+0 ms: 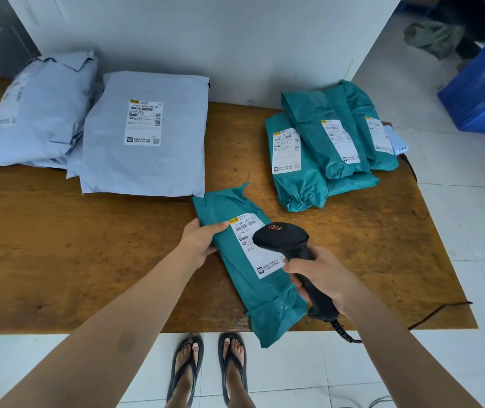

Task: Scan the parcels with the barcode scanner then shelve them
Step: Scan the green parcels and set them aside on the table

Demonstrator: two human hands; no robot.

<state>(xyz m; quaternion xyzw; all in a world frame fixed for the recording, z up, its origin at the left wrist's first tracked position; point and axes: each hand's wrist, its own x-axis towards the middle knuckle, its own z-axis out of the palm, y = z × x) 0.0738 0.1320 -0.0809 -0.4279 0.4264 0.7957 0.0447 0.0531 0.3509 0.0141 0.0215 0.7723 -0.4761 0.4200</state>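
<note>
A teal parcel [235,275] with a white label lies on the wooden table [73,245], its near end hanging over the front edge. My left hand [201,238] grips the parcel's left edge near the far end. My right hand [321,275] holds the black barcode scanner [282,237] by its handle, with the scanner head hovering over the label. A stack of teal parcels [323,148] sits at the back right. Grey parcels [147,136] lie at the back left.
A white wall stands behind the table. A blue crate [483,98] rests on the tiled floor to the right. The scanner's black cable [438,312] trails over the table's right front corner. My feet in sandals [209,369] are just below the table edge.
</note>
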